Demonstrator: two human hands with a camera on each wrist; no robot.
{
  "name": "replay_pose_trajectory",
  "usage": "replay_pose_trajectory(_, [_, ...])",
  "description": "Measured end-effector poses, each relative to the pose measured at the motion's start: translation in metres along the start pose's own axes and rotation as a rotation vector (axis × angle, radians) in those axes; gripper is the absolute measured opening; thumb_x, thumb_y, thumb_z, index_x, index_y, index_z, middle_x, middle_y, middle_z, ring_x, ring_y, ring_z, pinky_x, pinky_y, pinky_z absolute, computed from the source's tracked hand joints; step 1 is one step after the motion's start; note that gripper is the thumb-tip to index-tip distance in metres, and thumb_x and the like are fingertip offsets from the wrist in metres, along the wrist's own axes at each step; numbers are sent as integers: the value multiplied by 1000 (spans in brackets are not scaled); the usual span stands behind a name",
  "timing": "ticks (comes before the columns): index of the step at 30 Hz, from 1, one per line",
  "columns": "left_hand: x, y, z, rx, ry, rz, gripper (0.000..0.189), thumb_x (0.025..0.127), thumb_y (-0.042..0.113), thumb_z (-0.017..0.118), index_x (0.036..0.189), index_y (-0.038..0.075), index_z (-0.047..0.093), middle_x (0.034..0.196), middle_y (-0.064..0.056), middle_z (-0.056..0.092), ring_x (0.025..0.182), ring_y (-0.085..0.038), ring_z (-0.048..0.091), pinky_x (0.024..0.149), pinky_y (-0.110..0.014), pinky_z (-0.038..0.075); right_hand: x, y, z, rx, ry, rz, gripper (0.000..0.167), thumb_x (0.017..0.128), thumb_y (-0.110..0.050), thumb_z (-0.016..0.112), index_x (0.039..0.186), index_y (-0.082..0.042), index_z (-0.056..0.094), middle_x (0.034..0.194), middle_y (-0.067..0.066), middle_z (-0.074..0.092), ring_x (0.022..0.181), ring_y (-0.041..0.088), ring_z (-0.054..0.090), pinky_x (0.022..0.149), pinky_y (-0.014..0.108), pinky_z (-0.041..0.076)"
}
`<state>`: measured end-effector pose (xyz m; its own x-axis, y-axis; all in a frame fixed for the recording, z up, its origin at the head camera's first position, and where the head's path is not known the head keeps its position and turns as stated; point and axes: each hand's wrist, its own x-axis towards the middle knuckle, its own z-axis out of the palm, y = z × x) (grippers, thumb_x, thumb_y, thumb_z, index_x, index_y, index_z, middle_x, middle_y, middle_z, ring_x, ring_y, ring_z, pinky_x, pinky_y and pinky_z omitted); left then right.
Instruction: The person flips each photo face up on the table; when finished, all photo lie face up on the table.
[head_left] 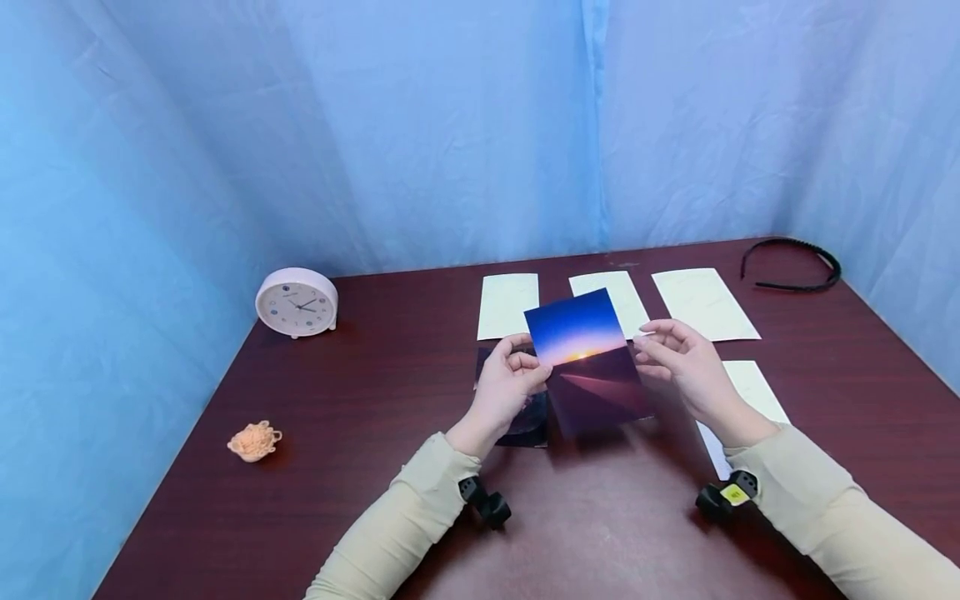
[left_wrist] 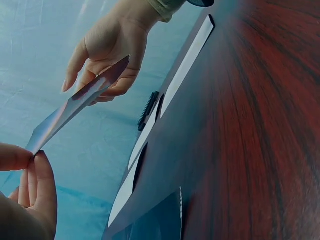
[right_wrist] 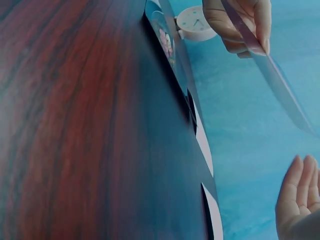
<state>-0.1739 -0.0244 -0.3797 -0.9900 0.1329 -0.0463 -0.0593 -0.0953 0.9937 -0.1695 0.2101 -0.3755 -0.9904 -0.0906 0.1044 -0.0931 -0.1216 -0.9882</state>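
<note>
My left hand (head_left: 510, 383) pinches the left edge of a sunset picture card (head_left: 588, 358) between thumb and fingers, holding it tilted above the table. In the left wrist view, the card (left_wrist: 75, 107) is seen nearly edge-on. My right hand (head_left: 686, 367) is beside the card's right edge. The right wrist view shows that right hand (right_wrist: 302, 195) with fingers extended and apart from the card. A dark picture card (head_left: 536, 421) lies on the table, partly hidden behind my left hand; pinkish shapes show on it in the right wrist view.
Several white cards (head_left: 508, 307) lie behind and to the right, one partly under my right forearm. A round white clock (head_left: 297, 304) stands at back left. Nearer lies a small peach-coloured item (head_left: 254, 441). A black headband (head_left: 795, 288) rests at back right. Blue curtains (head_left: 465, 133) surround the table.
</note>
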Motion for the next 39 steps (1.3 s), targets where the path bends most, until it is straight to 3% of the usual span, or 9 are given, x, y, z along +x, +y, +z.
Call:
replay_pose_trajectory(4, [0,-4,-2,36,-22,-39,50,84,-8,62,130,0,44,70,4,53,59,-3,57,61,-22,54,-2,0,-3,-182,-74,72,13,94,-13,59,105,-17,56,86,-10,62,77,4,63,71,20,55])
replay_pose_trajectory(10, [0,-7,-3,64,-59,-54,49,85,-8,62,130,-2,44,70,3,54,62,-4,57,70,-31,57,-6,1,-3,-358,-148,148,28,94,-14,59,113,4,51,86,-9,60,78,6,60,71,24,55])
replay_pose_trajectory(20, [3,-10,0,69,-67,-57,30,86,-8,60,113,-5,48,71,3,54,61,-4,56,68,-30,56,-7,4,-6,-381,-168,178,31,94,-11,58,114,10,48,87,-4,59,77,7,60,68,27,56])
replay_pose_trajectory(31, [8,-10,10,135,-104,-61,40,89,-4,59,126,-4,45,82,-1,51,65,-6,54,67,-32,58,-3,0,-17,-443,-152,183,32,94,-12,58,115,9,47,86,-8,59,77,5,59,68,26,56])
replay_pose_trajectory(35, [13,-11,15,221,-137,-65,56,86,-4,63,136,-1,39,89,-7,54,69,-10,58,67,-33,58,-1,0,-22,-466,-155,191,31,94,-13,57,114,9,47,86,-8,59,77,6,58,68,26,56])
replay_pose_trajectory(39, [18,-10,21,431,-184,-42,72,85,2,68,145,1,29,96,-12,56,68,-14,63,62,-27,57,0,0,-26,-482,-163,208,31,95,-13,57,114,9,48,88,-4,61,78,8,58,69,28,57])
